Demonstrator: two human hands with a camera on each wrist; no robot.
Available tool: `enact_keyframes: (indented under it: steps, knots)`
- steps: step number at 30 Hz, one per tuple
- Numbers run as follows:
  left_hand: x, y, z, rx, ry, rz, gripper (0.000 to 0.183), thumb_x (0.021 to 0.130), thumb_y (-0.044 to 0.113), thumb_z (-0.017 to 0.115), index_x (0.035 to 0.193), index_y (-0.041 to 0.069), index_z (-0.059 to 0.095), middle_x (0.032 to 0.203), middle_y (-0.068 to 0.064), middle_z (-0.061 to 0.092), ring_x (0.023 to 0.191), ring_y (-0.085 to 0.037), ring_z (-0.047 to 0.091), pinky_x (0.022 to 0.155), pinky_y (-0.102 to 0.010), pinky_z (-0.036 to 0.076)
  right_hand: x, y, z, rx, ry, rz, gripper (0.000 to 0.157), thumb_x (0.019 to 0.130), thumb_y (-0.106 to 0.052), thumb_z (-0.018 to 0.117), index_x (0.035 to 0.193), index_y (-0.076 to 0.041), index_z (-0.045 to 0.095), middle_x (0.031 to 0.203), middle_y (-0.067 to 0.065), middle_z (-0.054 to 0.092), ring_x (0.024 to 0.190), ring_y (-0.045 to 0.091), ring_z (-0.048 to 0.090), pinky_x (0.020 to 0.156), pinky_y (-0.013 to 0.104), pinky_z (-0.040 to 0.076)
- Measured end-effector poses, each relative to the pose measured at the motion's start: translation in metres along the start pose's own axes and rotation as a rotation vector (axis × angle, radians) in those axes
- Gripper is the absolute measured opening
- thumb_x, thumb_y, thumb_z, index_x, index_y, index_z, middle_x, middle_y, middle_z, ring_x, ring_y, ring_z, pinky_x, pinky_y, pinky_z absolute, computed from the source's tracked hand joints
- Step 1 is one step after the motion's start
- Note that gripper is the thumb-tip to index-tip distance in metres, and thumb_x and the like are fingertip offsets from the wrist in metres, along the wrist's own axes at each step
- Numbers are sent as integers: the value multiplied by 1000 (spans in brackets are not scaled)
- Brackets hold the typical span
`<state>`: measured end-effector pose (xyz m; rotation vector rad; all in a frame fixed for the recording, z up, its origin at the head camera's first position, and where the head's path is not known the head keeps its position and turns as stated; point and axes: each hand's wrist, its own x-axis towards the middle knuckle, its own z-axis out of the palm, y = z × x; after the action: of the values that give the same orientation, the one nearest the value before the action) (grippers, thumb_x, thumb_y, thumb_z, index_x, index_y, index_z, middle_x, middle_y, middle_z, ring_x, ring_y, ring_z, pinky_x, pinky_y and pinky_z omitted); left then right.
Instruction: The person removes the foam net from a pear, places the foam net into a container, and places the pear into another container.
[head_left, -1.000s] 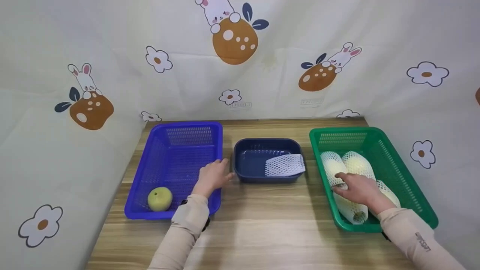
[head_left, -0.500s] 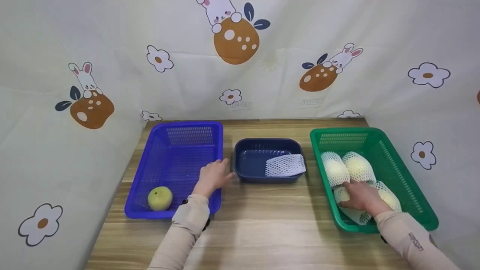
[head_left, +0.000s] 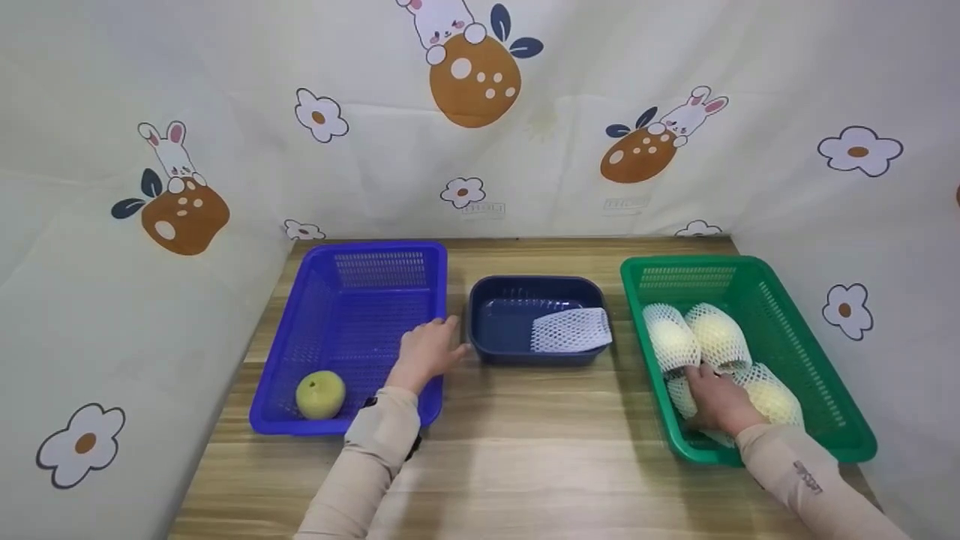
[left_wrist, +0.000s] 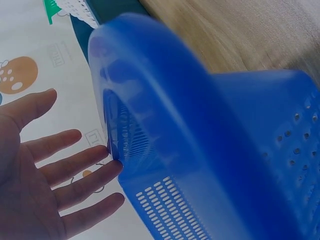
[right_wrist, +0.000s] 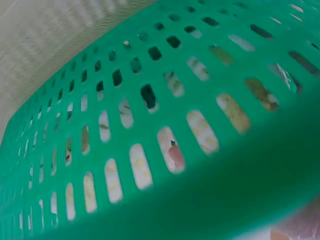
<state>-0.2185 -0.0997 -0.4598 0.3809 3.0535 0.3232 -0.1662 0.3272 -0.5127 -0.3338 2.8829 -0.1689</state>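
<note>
My right hand [head_left: 724, 401] reaches into the green basket [head_left: 821, 360], its fingers and thumb around a pear in white foam netting [head_left: 679, 394] at the near left. The hand covers most of that pear. Around it lie more netted pears, two behind [head_left: 671, 337] and one to the right [head_left: 772, 397]. My left hand [head_left: 429, 351] hovers by the right rim of the blue basket [head_left: 279, 367], its fingers spread and holding nothing in the left wrist view. A bare yellow-green pear [head_left: 320, 394] sits in the blue basket's near left corner. The green basket's slotted wall hides the right hand's grip in the right wrist view.
Between the baskets stands a small navy tub [head_left: 499, 334] with an empty white foam net [head_left: 571, 330] in it. All of them rest on a wooden tabletop [head_left: 540, 450]. A patterned cloth [head_left: 360, 165] encloses the back and sides.
My right hand has moved down and nearer, from above the netted pears to around the near-left one. The left hand has stayed in place.
</note>
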Motion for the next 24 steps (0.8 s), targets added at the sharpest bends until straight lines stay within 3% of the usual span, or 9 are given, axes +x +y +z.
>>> enact_keyframes:
  steps: [5, 10, 17, 24]
  knots:
    - [1, 0, 2, -1, 3, -4, 50, 80, 38, 60, 119, 8, 52, 104, -15, 58, 89, -36, 56, 70, -49, 44, 1, 3, 2, 4, 25, 7, 70, 60, -20, 80, 112, 4, 40, 95, 23, 45, 77, 39, 48, 59, 54, 43]
    - [2, 0, 1, -5, 6, 1, 50, 80, 38, 60, 118, 7, 52, 104, -15, 58, 89, -36, 56, 69, -49, 44, -2, 3, -3, 50, -22, 22, 75, 62, -22, 78, 118, 4, 37, 100, 24, 44, 80, 38, 50, 62, 54, 43]
    - [2, -1, 0, -6, 13, 2, 49, 79, 38, 60, 117, 7, 52, 101, -15, 58, 87, -36, 57, 68, -49, 44, -12, -4, -26, 94, -72, 4, 75, 66, -24, 75, 123, 5, 36, 111, 30, 43, 89, 42, 50, 70, 57, 40]
    - [1, 0, 1, -8, -18, -7, 53, 80, 39, 60, 122, 8, 50, 110, -15, 56, 92, -36, 55, 71, -50, 44, -18, -9, -52, 65, -51, -33, 72, 66, -27, 73, 120, 4, 38, 101, 23, 46, 78, 35, 50, 64, 53, 42]
